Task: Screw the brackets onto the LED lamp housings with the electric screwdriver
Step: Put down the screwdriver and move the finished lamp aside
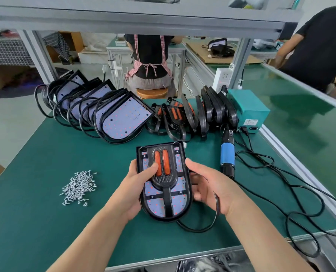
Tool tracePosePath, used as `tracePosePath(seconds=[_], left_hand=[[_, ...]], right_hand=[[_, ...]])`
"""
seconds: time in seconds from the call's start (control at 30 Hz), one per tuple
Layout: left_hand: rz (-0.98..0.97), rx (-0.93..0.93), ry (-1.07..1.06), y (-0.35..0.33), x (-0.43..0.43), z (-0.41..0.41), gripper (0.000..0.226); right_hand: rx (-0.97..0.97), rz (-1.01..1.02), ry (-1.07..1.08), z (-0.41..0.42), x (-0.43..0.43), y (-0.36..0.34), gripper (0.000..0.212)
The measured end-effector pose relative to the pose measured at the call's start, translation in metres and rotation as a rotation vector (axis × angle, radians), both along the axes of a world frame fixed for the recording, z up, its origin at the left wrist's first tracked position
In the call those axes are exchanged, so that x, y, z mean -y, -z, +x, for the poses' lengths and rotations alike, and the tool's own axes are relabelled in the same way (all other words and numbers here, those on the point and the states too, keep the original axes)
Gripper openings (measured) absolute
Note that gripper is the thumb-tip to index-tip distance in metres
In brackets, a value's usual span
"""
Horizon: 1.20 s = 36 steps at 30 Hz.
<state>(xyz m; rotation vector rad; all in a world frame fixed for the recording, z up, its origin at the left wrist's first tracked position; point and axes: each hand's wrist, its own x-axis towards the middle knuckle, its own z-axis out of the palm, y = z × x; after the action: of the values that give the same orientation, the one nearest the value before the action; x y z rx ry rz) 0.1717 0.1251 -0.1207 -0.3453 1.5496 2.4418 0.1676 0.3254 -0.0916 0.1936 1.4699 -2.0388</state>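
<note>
One LED lamp housing (179, 205) is held over the tabletop (45, 222), gripped at its sides by the curled fingers of left hand (137, 185) and right hand (208, 189). Its bracket (163, 179) is seated but judged unscrewed, the electric screwdriver (227, 157) lies untouched, and many stacked housings (124, 118) are left.

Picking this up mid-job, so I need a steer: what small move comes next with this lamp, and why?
Probably release the right hand and pick up the screwdriver lying just right of it: the bracket looks seated on the lamp housing, and the left hand presses it down.
</note>
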Motion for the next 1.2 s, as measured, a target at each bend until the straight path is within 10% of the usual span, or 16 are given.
tracePosePath(seconds=[0.47,0.6,0.87,1.2], left_hand=[[-0.252,-0.37,0.146,-0.024,-0.016,-0.006,0.045],[-0.419,-0.241,0.004,-0.016,-0.015,-0.018,0.058],[-0.897,-0.314,-0.04,0.018,-0.022,-0.009,0.009],[-0.89,-0.354,-0.068,0.021,-0.019,-0.005,0.011]], right_hand=[[-0.362,-0.073,0.069,0.0,-0.026,-0.008,0.038],[-0.429,-0.063,0.247,-0.005,-0.06,-0.03,0.035],[-0.436,-0.138,0.857,-0.062,-0.174,-0.046,0.014],[-0.181,-0.059,1.318,-0.112,-0.262,-0.005,0.015]])
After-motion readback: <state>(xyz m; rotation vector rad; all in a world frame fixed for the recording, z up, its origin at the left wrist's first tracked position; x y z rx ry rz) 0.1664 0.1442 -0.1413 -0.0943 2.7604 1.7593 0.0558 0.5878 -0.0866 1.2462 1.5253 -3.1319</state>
